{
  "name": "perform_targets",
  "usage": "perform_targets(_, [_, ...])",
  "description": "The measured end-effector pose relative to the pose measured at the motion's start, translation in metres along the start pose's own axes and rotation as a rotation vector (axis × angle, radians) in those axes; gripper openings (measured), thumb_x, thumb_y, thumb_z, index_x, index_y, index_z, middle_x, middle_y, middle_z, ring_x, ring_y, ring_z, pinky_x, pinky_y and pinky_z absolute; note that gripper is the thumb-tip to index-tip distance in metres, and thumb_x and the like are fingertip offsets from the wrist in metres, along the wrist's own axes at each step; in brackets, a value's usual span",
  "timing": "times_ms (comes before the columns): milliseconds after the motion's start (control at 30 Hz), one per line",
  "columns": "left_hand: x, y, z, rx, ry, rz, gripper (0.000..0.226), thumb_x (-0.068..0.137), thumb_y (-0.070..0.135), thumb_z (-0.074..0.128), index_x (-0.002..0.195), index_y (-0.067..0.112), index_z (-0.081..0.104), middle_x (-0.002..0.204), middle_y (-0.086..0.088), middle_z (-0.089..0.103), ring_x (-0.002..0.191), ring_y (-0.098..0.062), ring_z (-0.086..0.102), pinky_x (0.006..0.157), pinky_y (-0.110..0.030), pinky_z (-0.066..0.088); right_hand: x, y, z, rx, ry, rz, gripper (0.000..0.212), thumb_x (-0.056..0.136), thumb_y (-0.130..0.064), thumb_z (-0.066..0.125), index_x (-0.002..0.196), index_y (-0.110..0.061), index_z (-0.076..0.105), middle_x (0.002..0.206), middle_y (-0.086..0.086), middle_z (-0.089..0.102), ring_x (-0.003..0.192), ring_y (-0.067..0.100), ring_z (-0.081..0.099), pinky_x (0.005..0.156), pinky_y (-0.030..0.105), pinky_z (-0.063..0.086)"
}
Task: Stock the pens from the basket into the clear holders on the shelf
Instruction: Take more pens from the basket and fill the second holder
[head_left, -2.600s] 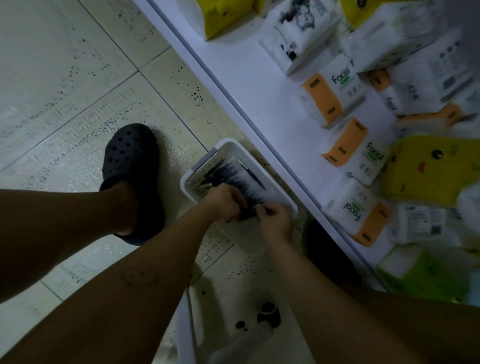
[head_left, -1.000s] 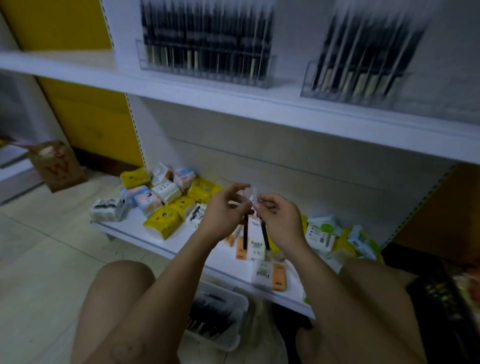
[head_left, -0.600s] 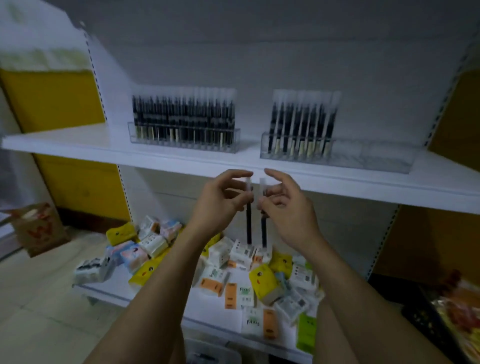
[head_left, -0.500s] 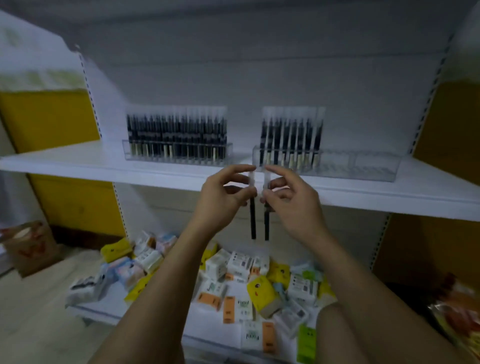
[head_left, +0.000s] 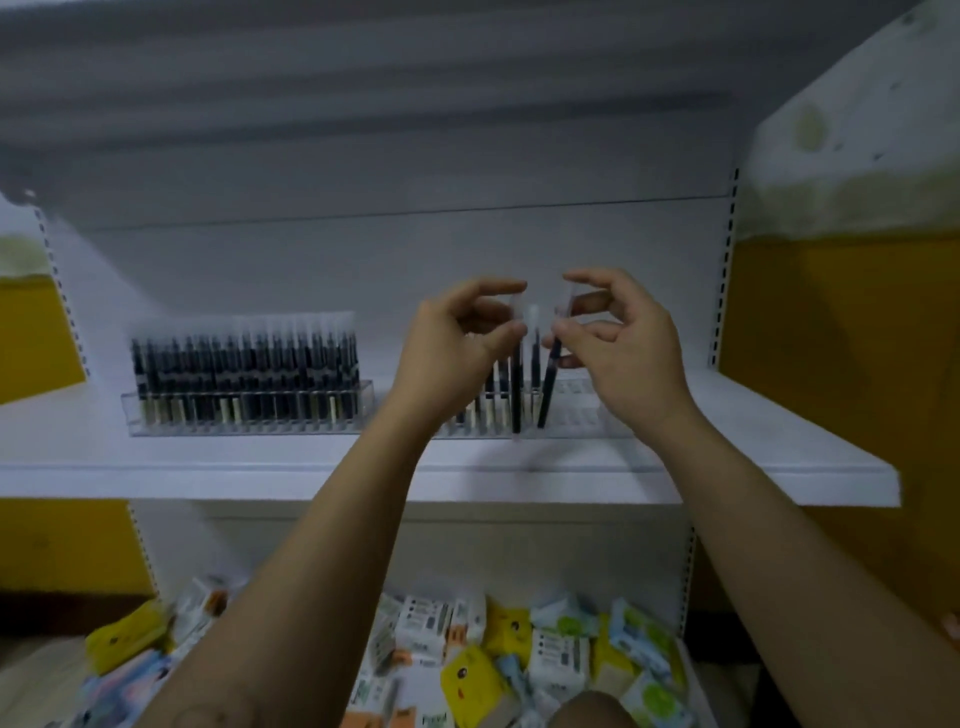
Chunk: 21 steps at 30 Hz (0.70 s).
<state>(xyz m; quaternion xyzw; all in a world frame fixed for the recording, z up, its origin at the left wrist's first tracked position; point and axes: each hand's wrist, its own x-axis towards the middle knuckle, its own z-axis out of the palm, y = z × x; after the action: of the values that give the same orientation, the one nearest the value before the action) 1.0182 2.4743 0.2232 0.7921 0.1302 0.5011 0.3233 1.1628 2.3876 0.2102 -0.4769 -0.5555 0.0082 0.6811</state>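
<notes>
1. Fingers of the left hand (head_left: 457, 343) pinched the left pen (head_left: 516, 400); the right hand (head_left: 628, 348) pinched the tilted right pen (head_left: 546, 400), both tips at the shelf's (head_left: 779, 457) clear holder (head_left: 592, 415).
2. Being tilted, the right pen might have missed its slot and toppled the stocked pens (head_left: 491, 400).

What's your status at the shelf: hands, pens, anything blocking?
Left hand pinches left pen, right hand pinches right pen. Left upright, right tilted, tips at the holder. Its right slots free; nothing blocking.

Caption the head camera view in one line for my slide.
Left hand and right hand each pinch a black pen at the partly filled clear holder on the shelf, beside a full holder.
</notes>
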Motion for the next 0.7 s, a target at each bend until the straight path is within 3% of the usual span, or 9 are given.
perform_targets(267, [0.049,-0.004,0.013,0.015,0.06,0.006,0.031,0.086,0.008,0.069,0.113,0.022,0.064,0.099,-0.006,0.067,0.086,-0.014,0.069,0.078,-0.03,0.059,0.052,0.016,-0.001,-0.017,0.025,-0.005,0.035,0.09,-0.003,0.064,0.118,-0.024,0.057,0.099,0.0,0.06,0.079,0.017,0.072,0.07,0.037,0.062])
perform_targets(500, [0.072,-0.021,0.013,0.157,0.043,0.039,0.03,0.086,0.013,0.07,0.11,0.028,0.063,0.098,0.002,0.068,0.089,-0.01,0.066,0.084,-0.031,0.057,0.071,0.037,0.007,-0.054,0.004,0.016,0.037,0.089,-0.004,0.066,0.12,-0.023,0.058,0.101,0.004,0.059,0.083,0.024,0.07,0.072,0.044,0.061])
perform_targets(700, [0.081,-0.036,0.015,0.181,0.042,0.039,0.029,0.086,0.014,0.07,0.109,0.03,0.062,0.097,0.003,0.068,0.086,-0.006,0.066,0.082,-0.024,0.057,0.071,0.054,0.012,-0.122,-0.034,0.04,0.037,0.088,-0.008,0.068,0.119,-0.027,0.06,0.1,-0.002,0.06,0.079,0.016,0.069,0.074,0.04,0.061])
